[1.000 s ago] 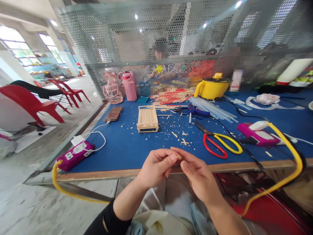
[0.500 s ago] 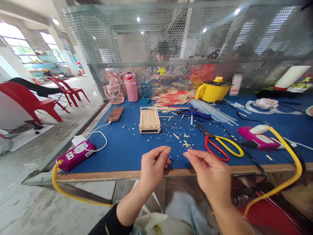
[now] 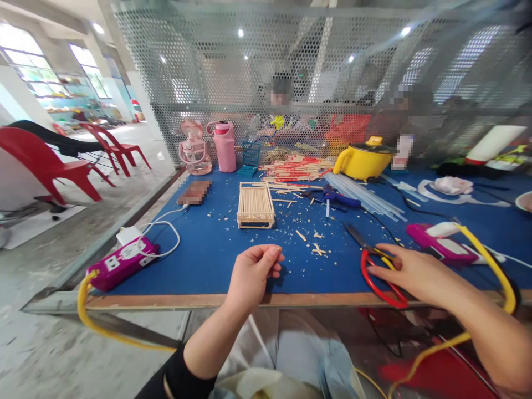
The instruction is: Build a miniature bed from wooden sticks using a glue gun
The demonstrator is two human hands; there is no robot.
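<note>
My left hand [image 3: 252,272] is held over the front of the blue tabletop, thumb pressed to the index finger. Whatever may be in that pinch is too small to make out. At the right, my right hand [image 3: 415,277] has its fingers closed around the handles of the scissors [image 3: 384,293]. One handle is red, the other yellow and partly hidden by the fingers; the blades point away to the left. Beyond my left hand stands a small bed-shaped model made of thin wooden sticks [image 3: 255,205]. Stick scraps [image 3: 318,250] lie between the two hands.
Blue-handled pliers [image 3: 341,198], clear glue sticks [image 3: 366,195] and a pile of wooden sticks [image 3: 295,166] lie farther back. A yellow pot [image 3: 366,162], pink bottle [image 3: 225,148] and mesh screen [image 3: 233,72] stand behind. Purple power strips [image 3: 124,265] lie at both sides, with cables.
My right hand has moved right from beside the left hand and taken hold of the scissors, which have shifted a little. My left hand keeps its pinch.
</note>
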